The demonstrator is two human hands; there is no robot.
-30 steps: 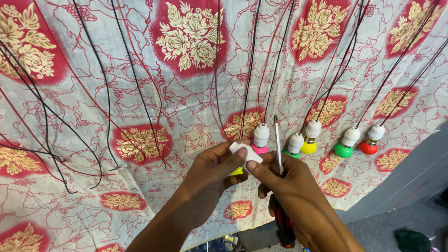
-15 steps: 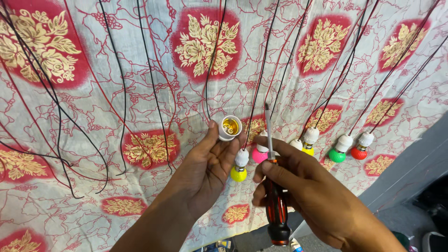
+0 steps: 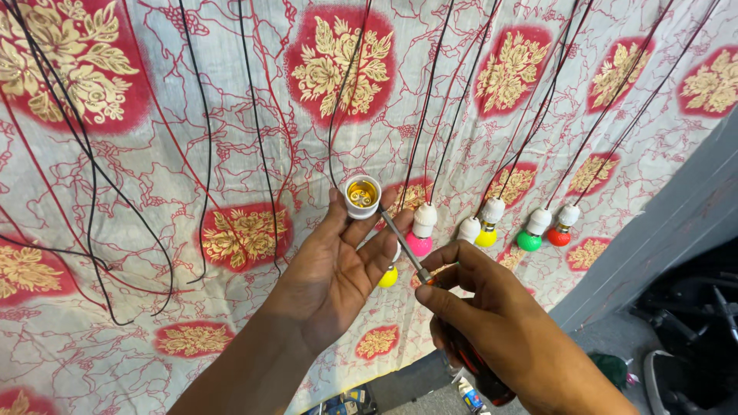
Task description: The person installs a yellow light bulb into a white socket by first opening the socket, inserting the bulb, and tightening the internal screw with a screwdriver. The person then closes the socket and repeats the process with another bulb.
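Head view, left hand (image 3: 338, 269) fingers (image 3: 332, 219) closed around a white lamp socket (image 3: 361, 196) at their tips, open end facing the camera, right hand (image 3: 492, 323) fingers gripping a screwdriver (image 3: 403, 250), tip at the socket's rim, above a floral cloth (image 3: 154, 154), coloured bulbs (image 3: 530, 238) hanging just right

I see a white bulb holder (image 3: 361, 197) with a brassy inside, a red-and-black screwdriver handle (image 3: 473, 370), bulbs in pink (image 3: 419, 244), yellow (image 3: 485, 237), green (image 3: 529, 240) and red (image 3: 559, 236), black wires (image 3: 257, 138), and a pale cloth (image 3: 154, 192) patterned with red-and-gold flowers.
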